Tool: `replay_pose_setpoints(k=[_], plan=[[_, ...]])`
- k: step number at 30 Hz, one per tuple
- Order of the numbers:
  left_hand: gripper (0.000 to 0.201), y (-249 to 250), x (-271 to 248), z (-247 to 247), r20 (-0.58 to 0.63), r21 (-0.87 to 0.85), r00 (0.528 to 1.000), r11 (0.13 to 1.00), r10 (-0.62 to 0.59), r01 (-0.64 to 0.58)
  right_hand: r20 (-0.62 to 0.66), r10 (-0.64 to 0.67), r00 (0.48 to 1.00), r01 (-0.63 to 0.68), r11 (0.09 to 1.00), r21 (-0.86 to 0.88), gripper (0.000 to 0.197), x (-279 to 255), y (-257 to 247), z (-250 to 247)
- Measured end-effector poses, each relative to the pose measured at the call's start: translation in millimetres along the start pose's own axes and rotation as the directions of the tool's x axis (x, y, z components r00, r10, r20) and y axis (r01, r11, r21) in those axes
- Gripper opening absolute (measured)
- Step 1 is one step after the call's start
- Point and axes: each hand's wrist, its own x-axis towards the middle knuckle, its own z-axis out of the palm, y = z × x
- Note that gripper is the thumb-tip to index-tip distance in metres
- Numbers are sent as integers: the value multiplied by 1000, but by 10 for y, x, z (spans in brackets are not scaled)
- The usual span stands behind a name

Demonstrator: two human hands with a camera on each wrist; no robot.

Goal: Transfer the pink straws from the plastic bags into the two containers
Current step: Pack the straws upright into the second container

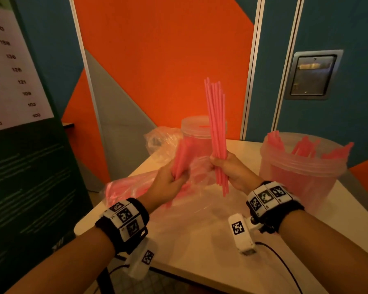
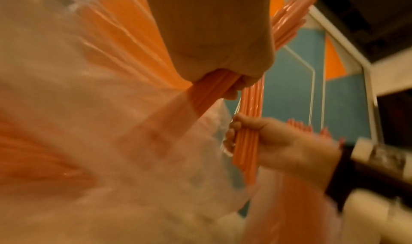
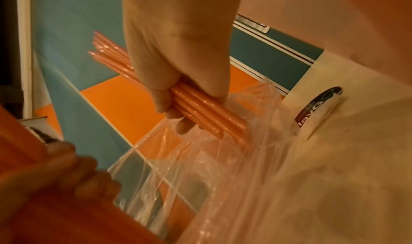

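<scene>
My right hand point(image 1: 225, 165) grips a bundle of pink straws point(image 1: 216, 124) upright above the table, clear of the bag; the right wrist view shows its fingers point(image 3: 169, 106) curled round the straw bundle point(image 3: 200, 110). To its left, my left hand point(image 1: 171, 180) grips a second bunch of straws point(image 1: 182, 153) through a clear plastic bag point(image 1: 200, 172); the bagged straws point(image 2: 209, 92) also show in the left wrist view. One clear container point(image 1: 197, 129) stands at the back. Another container point(image 1: 302, 172) on the right holds several straws.
A further bag with straws point(image 1: 125, 187) lies at the table's left edge, and a crumpled clear bag point(image 1: 162, 139) sits beside the back container. The beige table point(image 1: 200, 240) ends close below my wrists. A dark banner point(image 1: 26, 166) stands at the left.
</scene>
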Motion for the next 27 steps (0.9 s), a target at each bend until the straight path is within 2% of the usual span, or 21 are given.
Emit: replay_pose_setpoints(k=[3,8,12,15,20,24,27], plan=[[18,254,170,71,-192,-287,975,957,-112,54,-33,-18,999,20,998,66,10,-47,3,62],[16,595,379,261,-274,-475,953,880,-127,-20,2,-137,991,135,979,154,8,-235,-96,149],[7,713,405,520,-271,-543,948,840,-170,-4,-57,-229,972,235,956,176,13,-428,-132,94],[5,782,367,739,-250,-579,953,815,-173,-4,-88,-253,963,263,958,118,16,-575,-63,-23],[34,733,311,1098,-212,-564,961,825,-179,30,-79,-185,980,183,983,-31,39,-724,129,-209],[39,701,261,1293,-158,-534,951,833,-264,143,-79,-160,984,151,983,-109,34,-806,223,-316],[63,685,215,1380,-99,-493,963,853,-252,173,-88,-155,984,136,971,-196,25,-860,279,-318]])
